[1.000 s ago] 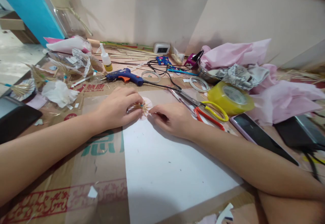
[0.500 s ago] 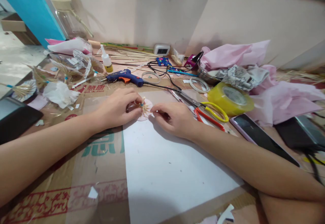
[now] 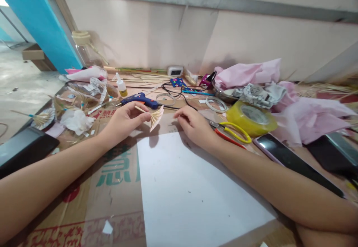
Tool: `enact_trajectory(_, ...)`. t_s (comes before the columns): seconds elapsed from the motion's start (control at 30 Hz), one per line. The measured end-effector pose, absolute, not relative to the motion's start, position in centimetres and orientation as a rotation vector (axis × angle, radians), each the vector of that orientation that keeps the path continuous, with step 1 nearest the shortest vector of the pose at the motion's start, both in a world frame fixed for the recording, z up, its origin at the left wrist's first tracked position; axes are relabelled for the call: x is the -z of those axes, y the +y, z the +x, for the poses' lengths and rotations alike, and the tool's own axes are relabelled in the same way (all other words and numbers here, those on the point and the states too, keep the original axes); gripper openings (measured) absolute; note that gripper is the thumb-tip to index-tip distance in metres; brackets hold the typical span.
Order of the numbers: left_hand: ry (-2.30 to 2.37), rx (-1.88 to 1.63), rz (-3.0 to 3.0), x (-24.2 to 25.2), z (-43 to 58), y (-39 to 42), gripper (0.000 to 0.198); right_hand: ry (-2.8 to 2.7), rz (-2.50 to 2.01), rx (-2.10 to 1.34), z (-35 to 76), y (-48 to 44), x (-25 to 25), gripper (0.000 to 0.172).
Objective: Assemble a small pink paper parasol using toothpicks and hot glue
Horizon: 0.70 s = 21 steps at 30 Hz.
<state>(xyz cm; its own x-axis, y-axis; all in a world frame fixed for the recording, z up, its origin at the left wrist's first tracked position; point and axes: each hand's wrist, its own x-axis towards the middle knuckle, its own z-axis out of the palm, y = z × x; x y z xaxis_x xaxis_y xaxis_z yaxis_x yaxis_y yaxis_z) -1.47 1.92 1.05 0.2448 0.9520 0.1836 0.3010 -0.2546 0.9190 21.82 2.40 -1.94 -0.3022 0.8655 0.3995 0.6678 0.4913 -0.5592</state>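
Note:
Between the thumb and fingers of my left hand (image 3: 130, 118) is a small paper umbrella (image 3: 156, 119). Its wooden stick points up to the left, and thin ribs fan out to a pale pink paper canopy, tilted to the right. My right hand (image 3: 194, 124) is a short way off to the right, apart from the umbrella. Its fingers are curled in with the thumb close to the index finger, and nothing shows in them. Below both hands a white sheet of paper (image 3: 192, 191) lies on printed cardboard (image 3: 117, 202).
Behind my left hand lies a blue glue gun (image 3: 138, 98), with a small glue bottle (image 3: 121, 86) beyond. On the right are scissors (image 3: 235, 132), yellow tape (image 3: 251, 118), a phone (image 3: 296, 165) and pink paper (image 3: 316, 114). More small umbrellas (image 3: 43, 119) lie at left.
The umbrella has been lifted off the paper and tipped sideways, its canopy now facing right. My right hand has come away from it. The view has tilted up.

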Motion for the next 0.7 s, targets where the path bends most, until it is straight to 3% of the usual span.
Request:
enact_trajectory(0.17,1.174,-1.130,1.731,-1.9,-1.4,1.5,0.018,-2.026,-1.099,-0.380,21.9,2.1,0.4,0.026)
enact_trajectory(0.47,0.956,-1.226,2.123,-4.5,-1.6,-1.2,0.026,-1.206,-0.863,-1.706,19.0,-0.1,-5.2,0.048)
enact_trajectory(0.57,0.949,-1.256,2.298,-4.9,-1.6,-1.5,0.024,-1.155,-0.689,-1.916,17.6,-0.9,-6.2,0.050)
enact_trajectory(0.7,0.977,-1.259,2.484,-5.4,-1.7,-1.5,0.025,-1.175,-0.549,-1.932,16.6,-1.4,-7.3,0.042)
